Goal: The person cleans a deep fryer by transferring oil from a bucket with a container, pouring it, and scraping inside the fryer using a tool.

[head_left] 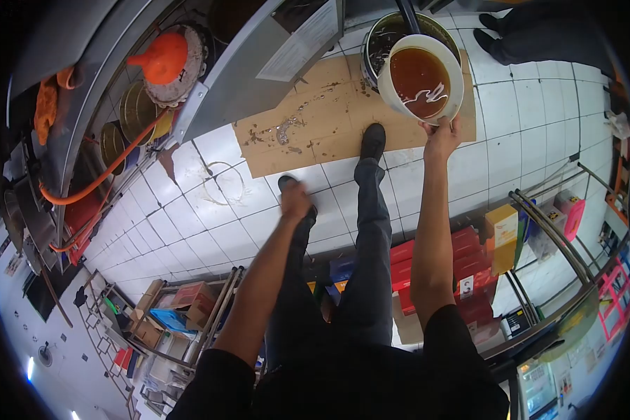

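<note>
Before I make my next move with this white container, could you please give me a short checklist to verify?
1. Right hand gripping the white container: ok, at its near side.
2. Left hand supporting too: not ok, it is well away from the container.
3. Brown liquid inside the rim: ok, no spill over the edge shows.
4. Container squarely above the pot: cannot tell; they overlap in view, but the height is unclear.
5. Cardboard dry: not ok, dark spots and a shiny patch show.
6. Other person's shoes off the cardboard: ok.

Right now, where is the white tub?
In the head view, the tub is near the top, right of centre, in the right hand, partly hiding the can.
</note>
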`<state>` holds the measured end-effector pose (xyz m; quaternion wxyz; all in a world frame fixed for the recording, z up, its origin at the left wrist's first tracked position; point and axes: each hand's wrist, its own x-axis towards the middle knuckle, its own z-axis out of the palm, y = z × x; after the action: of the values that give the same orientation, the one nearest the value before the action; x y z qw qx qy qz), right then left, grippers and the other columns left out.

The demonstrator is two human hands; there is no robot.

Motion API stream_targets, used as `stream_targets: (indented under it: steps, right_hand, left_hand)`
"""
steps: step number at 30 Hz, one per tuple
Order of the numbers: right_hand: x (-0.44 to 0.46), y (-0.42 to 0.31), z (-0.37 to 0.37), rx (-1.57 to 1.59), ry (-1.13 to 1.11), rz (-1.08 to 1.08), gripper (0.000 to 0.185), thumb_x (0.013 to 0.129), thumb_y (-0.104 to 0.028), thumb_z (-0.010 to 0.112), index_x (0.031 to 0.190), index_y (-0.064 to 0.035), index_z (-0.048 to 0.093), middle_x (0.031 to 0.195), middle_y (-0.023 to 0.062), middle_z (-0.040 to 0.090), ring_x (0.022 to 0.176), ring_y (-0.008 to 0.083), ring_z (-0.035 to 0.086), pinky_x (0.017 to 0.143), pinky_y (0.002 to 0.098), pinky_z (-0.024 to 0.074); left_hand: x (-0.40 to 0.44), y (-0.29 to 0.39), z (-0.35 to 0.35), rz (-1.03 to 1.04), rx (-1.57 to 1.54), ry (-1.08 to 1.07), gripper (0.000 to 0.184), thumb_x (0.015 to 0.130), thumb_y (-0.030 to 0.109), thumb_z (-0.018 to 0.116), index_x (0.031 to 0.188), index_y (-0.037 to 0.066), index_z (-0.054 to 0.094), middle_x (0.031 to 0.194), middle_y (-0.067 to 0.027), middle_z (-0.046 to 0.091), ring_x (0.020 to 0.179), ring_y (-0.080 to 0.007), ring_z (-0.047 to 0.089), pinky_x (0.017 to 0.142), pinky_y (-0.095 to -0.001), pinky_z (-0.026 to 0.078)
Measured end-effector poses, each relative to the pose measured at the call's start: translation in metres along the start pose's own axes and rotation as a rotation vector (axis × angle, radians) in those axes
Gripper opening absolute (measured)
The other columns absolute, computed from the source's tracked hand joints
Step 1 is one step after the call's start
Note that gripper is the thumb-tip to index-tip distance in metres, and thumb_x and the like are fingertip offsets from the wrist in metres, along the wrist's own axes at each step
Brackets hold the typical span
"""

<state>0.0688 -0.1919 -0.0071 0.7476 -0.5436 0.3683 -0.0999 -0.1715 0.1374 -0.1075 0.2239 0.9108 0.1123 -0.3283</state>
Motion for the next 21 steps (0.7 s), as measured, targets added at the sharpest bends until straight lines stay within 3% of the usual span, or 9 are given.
stream_targets:
  steps: [3, 9, 13, 17, 21]
  right_hand:
    - [-0.001, 0.001, -0.002, 0.011, -0.001, 0.007, 0.049, 0.085, 0.0, 0.049, 0.134, -0.0004, 0.045, 0.105, 0.0126, 0.06, 0.064, 0.0167, 0.064, 0.053, 0.0263, 0.059]
    - [0.002, 0.006, -0.004, 0.026, -0.029, -0.004, 0.047, 0.085, 0.0, 0.048, 0.133, -0.0018, 0.044, 0.104, 0.0139, 0.06, 0.065, 0.02, 0.065, 0.053, 0.027, 0.0592]
    - [0.009, 0.01, -0.007, 0.0, -0.015, -0.009, 0.046, 0.085, 0.0, 0.047, 0.132, -0.0022, 0.045, 0.104, 0.0159, 0.06, 0.068, 0.0227, 0.065, 0.053, 0.0275, 0.0593]
    - [0.006, 0.005, -0.003, -0.002, -0.04, -0.031, 0.048, 0.083, 0.003, 0.048, 0.131, -0.001, 0.045, 0.1, 0.0163, 0.06, 0.067, 0.0246, 0.065, 0.054, 0.0287, 0.0608]
    - [0.009, 0.008, -0.007, -0.046, -0.053, -0.035, 0.049, 0.082, 0.004, 0.047, 0.131, -0.0002, 0.043, 0.107, 0.0176, 0.058, 0.078, 0.0263, 0.065, 0.059, 0.0311, 0.0621]
  left_hand:
    - [-0.042, -0.062, -0.032, -0.305, 0.031, 0.081, 0.02, 0.077, 0.023, 0.068, 0.094, 0.013, 0.063, 0.103, -0.0149, 0.057, 0.102, -0.0357, 0.055, 0.083, -0.0495, 0.049]
    - [-0.047, -0.103, -0.089, -0.185, -0.099, 0.196, 0.017, 0.078, 0.02, 0.068, 0.091, 0.009, 0.065, 0.098, -0.0182, 0.06, 0.094, -0.0358, 0.059, 0.085, -0.0442, 0.048]
    - [-0.026, -0.105, -0.067, -0.152, -0.245, 0.27, 0.02, 0.078, 0.02, 0.068, 0.091, 0.005, 0.065, 0.093, -0.0185, 0.062, 0.091, -0.0339, 0.061, 0.083, -0.0415, 0.049]
    - [-0.01, -0.042, -0.059, -0.014, -0.416, 0.198, 0.019, 0.079, 0.019, 0.068, 0.09, 0.004, 0.065, 0.091, -0.0159, 0.064, 0.09, -0.0304, 0.062, 0.082, -0.0391, 0.05]
    - [-0.004, 0.019, -0.053, 0.006, -0.518, 0.142, 0.021, 0.081, 0.021, 0.066, 0.093, 0.004, 0.063, 0.094, -0.0158, 0.064, 0.092, -0.0281, 0.063, 0.082, -0.0376, 0.05]
